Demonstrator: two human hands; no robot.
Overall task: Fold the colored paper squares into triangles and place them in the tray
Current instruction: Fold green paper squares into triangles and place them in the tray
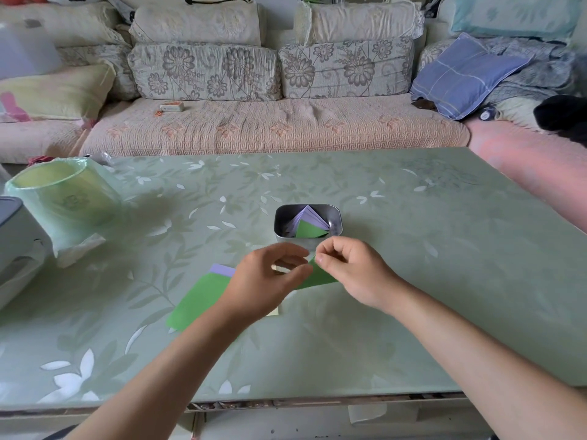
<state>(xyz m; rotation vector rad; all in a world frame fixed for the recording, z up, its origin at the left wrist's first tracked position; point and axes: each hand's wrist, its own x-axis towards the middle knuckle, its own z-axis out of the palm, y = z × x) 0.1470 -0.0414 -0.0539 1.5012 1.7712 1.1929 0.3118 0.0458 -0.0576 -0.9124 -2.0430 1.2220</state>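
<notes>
Forearms: both bare, coming in over the near edge of the table [413, 249] and meeting mid-table.
Left hand [270, 281]: back towards the camera, fingers curled in on the left end of the green sheet [320, 276]. Fingertips are blurred, but it reads as a pinch.
Right hand [349, 271]: knuckles up, with thumb and forefinger pinching the sheet's upper corner.
Green sheet: held between the 2 hands, lifted off the table. Only a strip shows below the right hand's fingers; the rest is hidden behind the left hand.
Paper stack [200, 300]: flat on the table under the left wrist, green on top. A purple sheet [222, 269] pokes out at its far edge.
Metal tray [279, 223]: just beyond the hands, close to the right hand's knuckles. It holds 1 green triangle [309, 230] leaning on a fan of purple triangles [309, 215].
Left of table: a bin [60, 192] lined with a green bag, well apart from the tray. A grey appliance [12, 230] sits at the frame edge beside it.
Far: a sofa [270, 128] behind the table, with a small box [171, 106] on its seat and a blue pillow [460, 77] to the right.
</notes>
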